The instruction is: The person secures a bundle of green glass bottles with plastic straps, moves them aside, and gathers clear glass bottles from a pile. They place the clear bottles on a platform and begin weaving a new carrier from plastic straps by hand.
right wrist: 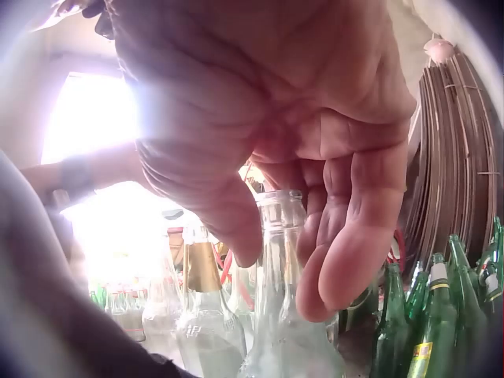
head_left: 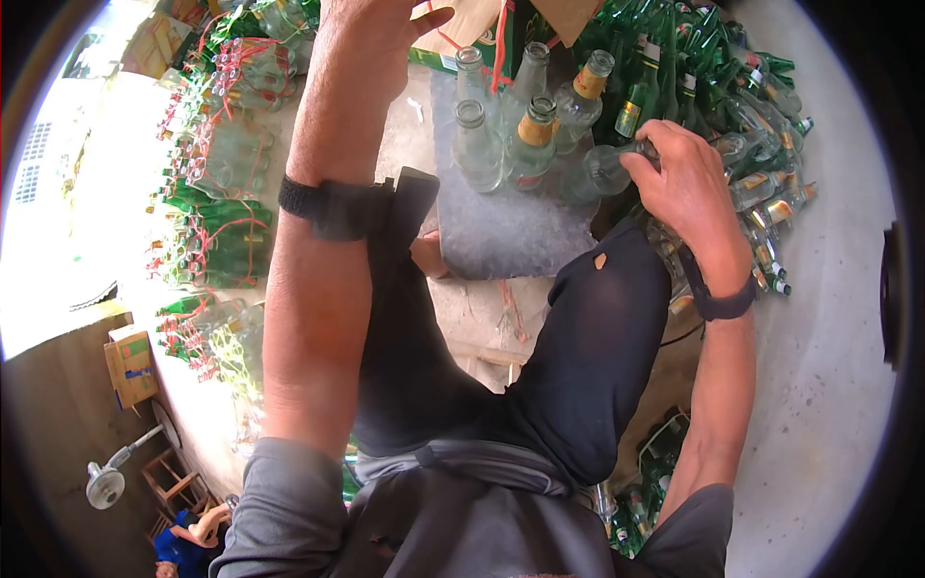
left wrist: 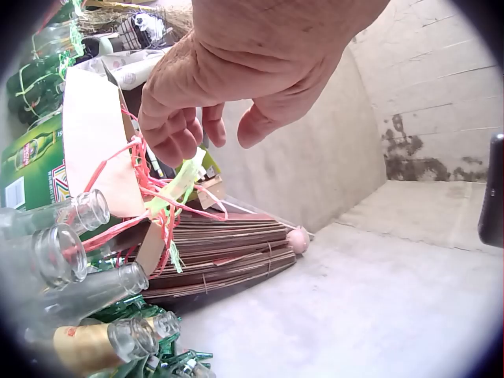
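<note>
My right hand [head_left: 686, 183] grips a clear glass bottle [head_left: 593, 175] by its neck, fingers on one side and thumb on the other, as the right wrist view shows. The bottle leans at the right edge of a grey board [head_left: 511, 241]. Several other clear bottles [head_left: 479, 149] stand upright on that board, some with gold neck labels. My left hand [left wrist: 252, 63] hangs with loosely bent fingers and nothing between them. Below its fingertips lie red plastic strings [left wrist: 142, 169] and a yellow-green strip [left wrist: 185, 181], beside a green carton [left wrist: 35, 161] with a raised flap.
Green bottles [head_left: 665, 58] are heaped at the back and right, against a pale wall [head_left: 819, 385]. Bundles of bottles tied with red string [head_left: 241, 72] line the left side. Flattened cardboard [left wrist: 228, 244] is stacked behind the board. A fan [head_left: 106, 482] stands at the lower left.
</note>
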A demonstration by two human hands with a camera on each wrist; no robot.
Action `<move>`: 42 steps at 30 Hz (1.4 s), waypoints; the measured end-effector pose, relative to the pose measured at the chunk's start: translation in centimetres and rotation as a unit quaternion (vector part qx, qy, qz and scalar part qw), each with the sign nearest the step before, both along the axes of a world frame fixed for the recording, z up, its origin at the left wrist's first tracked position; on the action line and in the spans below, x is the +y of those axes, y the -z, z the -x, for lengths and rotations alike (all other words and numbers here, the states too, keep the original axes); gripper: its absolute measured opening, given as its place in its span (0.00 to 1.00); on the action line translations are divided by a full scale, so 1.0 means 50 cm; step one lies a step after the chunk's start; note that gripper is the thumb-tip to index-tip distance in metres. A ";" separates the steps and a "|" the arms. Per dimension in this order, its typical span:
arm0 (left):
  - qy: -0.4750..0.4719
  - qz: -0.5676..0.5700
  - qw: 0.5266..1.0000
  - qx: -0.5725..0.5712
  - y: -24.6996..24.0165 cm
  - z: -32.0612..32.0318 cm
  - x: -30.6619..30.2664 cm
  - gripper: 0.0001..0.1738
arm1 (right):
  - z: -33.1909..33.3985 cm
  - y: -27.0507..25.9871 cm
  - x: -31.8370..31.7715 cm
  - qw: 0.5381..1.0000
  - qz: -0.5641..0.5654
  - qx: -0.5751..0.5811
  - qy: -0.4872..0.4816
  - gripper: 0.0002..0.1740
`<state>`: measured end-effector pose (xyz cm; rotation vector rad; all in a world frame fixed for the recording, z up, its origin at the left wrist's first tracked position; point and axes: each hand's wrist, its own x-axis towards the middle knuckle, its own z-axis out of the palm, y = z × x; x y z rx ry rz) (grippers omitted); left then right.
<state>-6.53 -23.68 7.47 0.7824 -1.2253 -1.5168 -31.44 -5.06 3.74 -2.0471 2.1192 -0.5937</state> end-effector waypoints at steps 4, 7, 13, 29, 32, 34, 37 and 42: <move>0.008 -0.002 1.000 0.012 0.000 0.002 0.000 0.14 | -0.004 0.011 -0.033 1.000 0.002 0.011 -0.019 0.13; 0.004 -0.023 1.000 0.005 -0.007 0.006 0.007 0.14 | -0.009 0.017 -0.054 0.999 0.017 0.020 -0.032 0.12; 0.008 -0.003 1.000 0.011 -0.003 0.000 0.007 0.15 | -0.015 0.036 -0.075 0.997 0.052 0.027 -0.046 0.11; 0.013 -0.038 0.999 -0.010 0.020 -0.042 -0.053 0.22 | -0.040 0.086 -0.062 0.990 0.125 -0.060 0.009 0.11; 0.005 -0.046 0.999 -0.013 0.018 -0.048 -0.056 0.22 | -0.032 0.109 -0.052 0.985 0.118 -0.124 0.010 0.18; 0.001 -0.053 0.998 -0.018 0.017 -0.050 -0.059 0.21 | -0.023 0.113 -0.036 0.980 0.110 -0.167 0.020 0.26; -0.008 -0.064 0.997 -0.031 0.020 -0.049 -0.063 0.21 | -0.009 0.119 -0.002 0.950 0.041 -0.305 0.054 0.24; -0.021 -0.056 0.995 -0.082 0.011 -0.031 -0.049 0.24 | 0.061 0.250 0.090 0.906 0.020 -0.410 0.102 0.21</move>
